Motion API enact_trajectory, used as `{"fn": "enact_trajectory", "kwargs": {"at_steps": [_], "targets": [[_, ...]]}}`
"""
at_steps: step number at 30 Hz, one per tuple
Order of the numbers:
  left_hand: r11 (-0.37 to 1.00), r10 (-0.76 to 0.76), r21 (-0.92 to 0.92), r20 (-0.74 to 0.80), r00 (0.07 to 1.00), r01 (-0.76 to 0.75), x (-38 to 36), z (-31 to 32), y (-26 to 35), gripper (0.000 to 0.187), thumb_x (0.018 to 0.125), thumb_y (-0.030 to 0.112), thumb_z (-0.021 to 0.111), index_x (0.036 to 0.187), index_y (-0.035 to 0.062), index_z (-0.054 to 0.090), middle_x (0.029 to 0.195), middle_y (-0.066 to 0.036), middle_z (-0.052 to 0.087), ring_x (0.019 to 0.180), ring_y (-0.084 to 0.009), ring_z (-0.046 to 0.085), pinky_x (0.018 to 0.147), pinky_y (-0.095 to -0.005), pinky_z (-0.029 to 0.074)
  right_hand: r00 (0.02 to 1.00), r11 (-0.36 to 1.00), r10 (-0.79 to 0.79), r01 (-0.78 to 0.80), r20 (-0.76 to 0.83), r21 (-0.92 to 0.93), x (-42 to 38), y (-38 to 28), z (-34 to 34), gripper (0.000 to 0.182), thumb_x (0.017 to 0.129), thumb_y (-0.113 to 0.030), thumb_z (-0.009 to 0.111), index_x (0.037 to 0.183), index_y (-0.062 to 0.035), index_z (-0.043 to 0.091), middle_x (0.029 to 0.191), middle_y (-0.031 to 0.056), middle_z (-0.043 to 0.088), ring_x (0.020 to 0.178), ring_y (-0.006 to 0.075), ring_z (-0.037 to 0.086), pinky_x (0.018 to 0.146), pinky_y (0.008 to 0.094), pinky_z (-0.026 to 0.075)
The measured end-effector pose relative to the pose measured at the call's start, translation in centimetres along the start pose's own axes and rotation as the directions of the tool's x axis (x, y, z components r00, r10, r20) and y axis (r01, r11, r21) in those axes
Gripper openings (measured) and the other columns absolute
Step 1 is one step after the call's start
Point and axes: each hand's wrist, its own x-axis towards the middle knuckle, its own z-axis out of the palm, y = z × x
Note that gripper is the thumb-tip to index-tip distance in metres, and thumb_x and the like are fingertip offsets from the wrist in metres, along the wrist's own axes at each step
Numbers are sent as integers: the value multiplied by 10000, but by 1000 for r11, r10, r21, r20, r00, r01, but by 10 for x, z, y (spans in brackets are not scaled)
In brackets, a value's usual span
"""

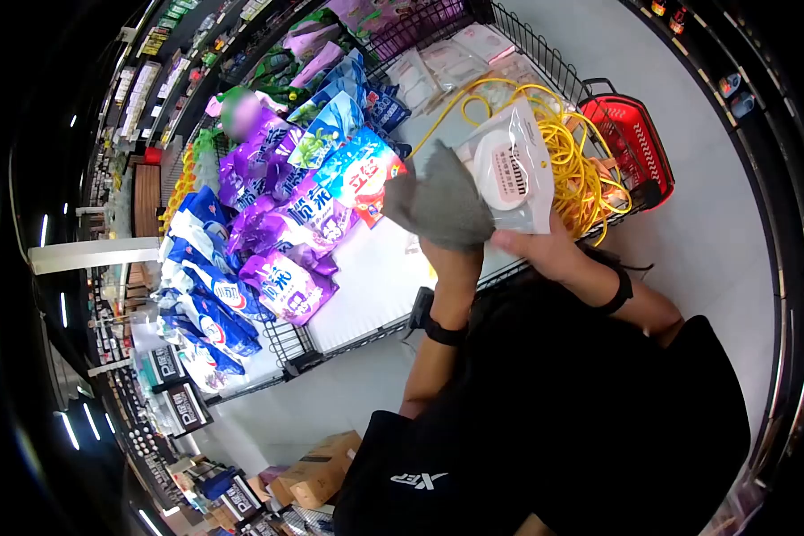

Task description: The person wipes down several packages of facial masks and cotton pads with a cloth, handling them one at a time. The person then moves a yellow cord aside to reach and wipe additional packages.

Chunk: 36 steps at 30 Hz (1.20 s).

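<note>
A grey cloth (447, 198) covers most of my left hand (451, 250), whose fingers are hidden beneath it. In my right hand (545, 248) is the lower edge of a clear and white package (514, 170) with a round white label reading "Vitamin", my thumb pressed against it. The cloth touches or nearly touches the package's left side. Both hands are above the near edge of a wire-sided display table (366, 299). Just left of the cloth lies a blue and red bag (364, 174), among purple bags (286, 281).
Behind the package, a coiled yellow cord (567, 152) lies on the display. A red basket (630, 147) stands to its right. White-blue bags (210, 295) fill the left end. Flat packages (447, 67) lie at the back. Cardboard boxes (322, 469) are at the lower left; shelves line both sides.
</note>
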Motion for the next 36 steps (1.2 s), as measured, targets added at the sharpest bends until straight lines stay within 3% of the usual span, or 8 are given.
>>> {"fn": "enact_trajectory", "kwargs": {"at_steps": [2,6,9,11,14,17,20,36], "targets": [[947,188,256,43,981,-192,15,-10,-3,475,803,143,722,1249,50,588,1255,-150,605,1170,-339,566,1012,-424,429,890,802,455,-394,-30,449,11,12,4,565,958,-227,661,1436,-66,407,1330,97,562,1188,249,581,924,446,523],[979,161,73,306,938,-192,10,-27,-35,512,766,192,773,1234,61,613,1259,-123,618,1140,-338,573,997,-430,424,845,729,525,-386,-101,565,18,33,-4,365,982,-160,626,1318,-72,515,1136,74,660,953,234,681,734,442,587],[994,104,-63,480,871,-84,9,-35,-38,514,784,195,772,1218,3,573,1204,-155,582,1168,-324,532,1009,-432,410,831,748,527,-356,-176,561,13,56,-4,373,981,-120,619,1331,-55,507,1181,84,639,1039,234,655,841,427,571],[862,-83,-387,527,846,326,-18,-32,-73,378,734,132,808,1045,-15,652,1025,-105,664,987,-255,622,906,-381,488,804,818,504,-327,-315,473,8,74,-4,415,984,-83,606,1375,-36,475,1289,102,589,1211,228,568,1040,367,471],[360,-524,-529,567,636,769,-37,-35,-87,206,777,33,757,964,-26,691,856,-83,705,773,-214,681,723,-328,558,815,735,568,-438,-117,518,-1,84,-13,440,988,-96,601,1400,-47,454,1298,109,593,1172,237,602,993,390,510],[49,-634,-656,562,531,753,-46,-32,-111,468,833,25,680,1277,-2,532,1032,-114,675,894,-225,682,757,-343,569,813,698,582,-506,9,506,7,98,-17,436,978,-120,622,1377,-50,462,1272,109,606,1122,246,634,916,410,553],[7,-617,-615,617,488,788,-46,-45,-115,555,851,0,629,1371,37,436,1108,-125,639,941,-235,672,776,-364,574,777,673,613,-609,144,420,16,112,-15,409,968,-193,654,1326,-64,502,1170,84,658,1029,258,677,761,417,601],[-260,-748,-705,579,325,659,-56,-44,-182,278,959,129,582,1210,12,606,975,-96,670,803,-233,676,687,-370,577,418,335,654,-907,630,255,78,193,33,350,1027,-347,547,1240,-71,580,1084,70,699,853,181,676,646,331,519]]}}
